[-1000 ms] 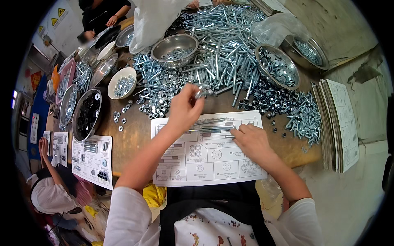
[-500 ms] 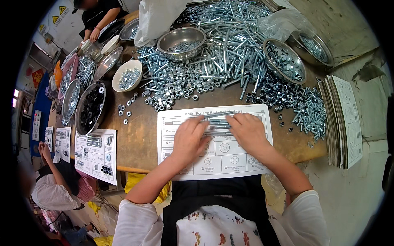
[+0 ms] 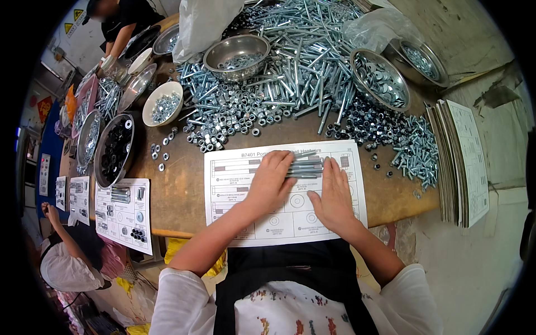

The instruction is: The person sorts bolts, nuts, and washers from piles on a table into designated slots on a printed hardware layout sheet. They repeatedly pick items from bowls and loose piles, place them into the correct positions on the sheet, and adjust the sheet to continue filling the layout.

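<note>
A bunch of several long silver bolts point(image 3: 305, 167) lies crosswise near the top of a printed parts sheet point(image 3: 245, 226), which has outline drawings of hardware. My left hand point(image 3: 272, 181) is closed over the bolts' left ends, and its fingers hide that part of them. At the right ends, my right hand point(image 3: 335, 198) stands with fingers stretched out together, thumb apart, its inner side against the bolt tips. Above the sheet are a heap of silver nuts point(image 3: 226, 114) and a big pile of long bolts point(image 3: 304, 72).
Metal bowls of washers point(image 3: 382, 84) and black discs point(image 3: 114, 148) stand around, with a white bowl point(image 3: 163, 104) of small parts. Dark-ringed nuts point(image 3: 363, 120) and short bolts point(image 3: 416, 153) lie right. A sheet stack point(image 3: 446, 162) stands at the right edge; other people point(image 3: 72, 248) work left.
My right hand has gone from curled fingers over the bolts to a straightened hand against their ends. The bolts now lie closer together. The whole view has shifted slightly.
</note>
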`<state>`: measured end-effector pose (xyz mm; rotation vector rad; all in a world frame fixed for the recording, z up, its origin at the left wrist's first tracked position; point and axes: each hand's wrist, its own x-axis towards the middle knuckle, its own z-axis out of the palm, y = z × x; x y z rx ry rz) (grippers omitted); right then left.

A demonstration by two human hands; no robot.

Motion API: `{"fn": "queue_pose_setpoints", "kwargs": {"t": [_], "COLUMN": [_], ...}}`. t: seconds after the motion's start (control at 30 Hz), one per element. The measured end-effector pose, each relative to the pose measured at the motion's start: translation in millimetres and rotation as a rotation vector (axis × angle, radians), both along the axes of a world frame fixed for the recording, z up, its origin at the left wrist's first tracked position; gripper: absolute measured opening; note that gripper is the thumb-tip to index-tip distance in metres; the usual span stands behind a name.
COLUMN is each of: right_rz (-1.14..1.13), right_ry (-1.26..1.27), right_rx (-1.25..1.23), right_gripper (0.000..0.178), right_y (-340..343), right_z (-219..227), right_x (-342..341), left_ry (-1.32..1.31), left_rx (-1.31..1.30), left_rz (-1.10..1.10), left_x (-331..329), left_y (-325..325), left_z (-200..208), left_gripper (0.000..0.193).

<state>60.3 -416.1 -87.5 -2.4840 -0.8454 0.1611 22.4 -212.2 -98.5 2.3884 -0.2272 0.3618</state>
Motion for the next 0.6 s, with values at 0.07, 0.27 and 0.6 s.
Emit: {"fn": "queue_pose_setpoints", "kwargs": {"t": [0.07,0.27,0.6], "right_rz": [0.032,0.102,0.321], "right_ry": [-0.022,-0.029,-0.062], "right_rx": [0.004,0.098,0.141], "right_gripper": [0.088,0.094,0.085], "right_y": [4,-11,-5], "right_z": [0,17,12], "right_x": [1,28,73], "left_ry": [-0.019,-0.039,0.082], "left_rx": [-0.043,-0.020,0.060], "left_rz": [0.011,0.084,0.039], "left_x": [3,2,-1], "left_y": [-11,-8,32], "left_z": [-2,8,17], "left_gripper": [0.056,0.063,0.057]}}
